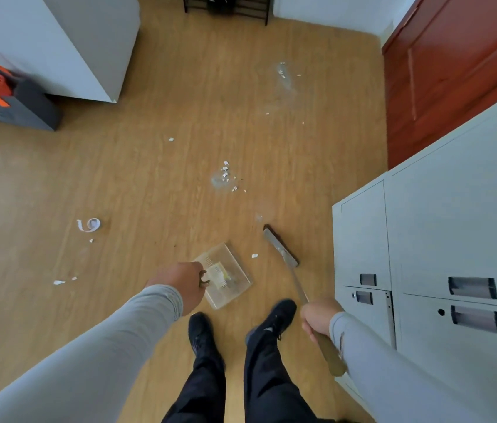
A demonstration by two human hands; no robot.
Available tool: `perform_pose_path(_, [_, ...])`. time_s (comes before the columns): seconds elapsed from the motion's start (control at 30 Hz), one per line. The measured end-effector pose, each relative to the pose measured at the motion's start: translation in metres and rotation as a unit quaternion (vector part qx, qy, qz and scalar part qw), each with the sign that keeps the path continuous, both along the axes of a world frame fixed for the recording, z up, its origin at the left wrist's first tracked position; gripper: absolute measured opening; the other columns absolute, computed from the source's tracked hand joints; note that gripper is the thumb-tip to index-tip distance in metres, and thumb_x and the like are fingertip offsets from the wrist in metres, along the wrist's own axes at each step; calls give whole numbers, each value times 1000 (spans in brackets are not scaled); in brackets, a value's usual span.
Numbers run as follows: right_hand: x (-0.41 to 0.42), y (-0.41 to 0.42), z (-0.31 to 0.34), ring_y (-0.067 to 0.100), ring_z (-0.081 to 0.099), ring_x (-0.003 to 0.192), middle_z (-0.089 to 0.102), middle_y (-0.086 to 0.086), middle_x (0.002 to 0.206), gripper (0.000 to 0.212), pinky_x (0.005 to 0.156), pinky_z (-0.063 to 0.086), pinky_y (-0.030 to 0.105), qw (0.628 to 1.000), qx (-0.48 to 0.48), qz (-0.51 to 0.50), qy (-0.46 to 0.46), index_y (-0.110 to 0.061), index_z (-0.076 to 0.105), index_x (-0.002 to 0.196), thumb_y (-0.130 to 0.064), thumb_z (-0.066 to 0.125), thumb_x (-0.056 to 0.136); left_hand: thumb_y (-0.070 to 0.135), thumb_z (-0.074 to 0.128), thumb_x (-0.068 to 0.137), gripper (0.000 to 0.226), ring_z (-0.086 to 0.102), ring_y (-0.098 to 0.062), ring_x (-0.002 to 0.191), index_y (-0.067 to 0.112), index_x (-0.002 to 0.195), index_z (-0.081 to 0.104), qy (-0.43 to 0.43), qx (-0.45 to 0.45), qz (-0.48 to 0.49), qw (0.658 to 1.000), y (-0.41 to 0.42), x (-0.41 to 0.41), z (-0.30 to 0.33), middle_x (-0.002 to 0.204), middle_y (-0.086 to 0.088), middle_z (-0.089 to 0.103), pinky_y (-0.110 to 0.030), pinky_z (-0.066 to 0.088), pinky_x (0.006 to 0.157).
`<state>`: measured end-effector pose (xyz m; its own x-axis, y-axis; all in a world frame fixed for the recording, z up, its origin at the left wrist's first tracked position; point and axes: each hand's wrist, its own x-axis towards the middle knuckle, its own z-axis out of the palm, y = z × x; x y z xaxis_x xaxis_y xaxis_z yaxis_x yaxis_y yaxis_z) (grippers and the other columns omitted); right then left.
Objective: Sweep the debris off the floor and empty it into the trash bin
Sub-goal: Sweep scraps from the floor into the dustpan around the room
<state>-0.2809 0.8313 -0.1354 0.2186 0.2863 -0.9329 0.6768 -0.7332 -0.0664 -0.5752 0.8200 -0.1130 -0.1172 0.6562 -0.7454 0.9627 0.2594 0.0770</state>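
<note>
Right hand [317,317]: grip wrapped round the broom [281,247] handle; head on the floor [149,178].
Left hand [184,283]: fingers curled at the dustpan [226,276] edge; exact hold unclear.
Dustpan: a few scraps inside.
Debris [225,175]: mostly unswept, scattered ahead; paper curl [89,225] to the left.
Bin: not identified.
Progress: early.
Writing: none legible.

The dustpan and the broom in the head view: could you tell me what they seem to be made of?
The dustpan looks like clear plastic: the wood-look floor shows through its tray. The broom seems to have a pale, metal-like head over dark bristles, and its handle turns tan at the gripped end, maybe wood or plastic; I cannot tell which.
</note>
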Motion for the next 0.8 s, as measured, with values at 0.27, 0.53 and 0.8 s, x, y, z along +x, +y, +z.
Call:
perform_pose_path(0.27, [36, -8, 54, 13, 45, 46, 57, 6, 61, 22, 43, 40, 24, 991, -80, -25, 104, -13, 61, 106, -6, 56, 86, 38, 45, 96, 11, 62, -16, 70, 31, 98, 53, -7, 3, 6, 1000, -3, -11, -1, 86, 7, 63, -26, 46, 53])
perform_pose_path(0.53, [1, -10, 49, 15, 46, 42, 56, 5, 53, 15, 44, 43, 23, 998, -32, 28, 48, -15, 57, 81, -3, 50, 85, 35, 46, 96, 18, 63, -16, 73, 28, 107, 57, -19, 17, -6, 1000, 0, -17, -4, 87, 7, 63, -29, 54, 61])
perform_pose_path(0.8, [-15, -15, 82, 10, 46, 48, 59, 5, 66, 46, 44, 42, 22, 989, -89, 62, 102, -10, 51, 136, -5, 52, 91, 37, 45, 97, 14, 63, -14, 72, 29, 101, 56, -27, 17, -2, 1000, -14, -27, 4, 84, 10, 62, -27, 51, 59])
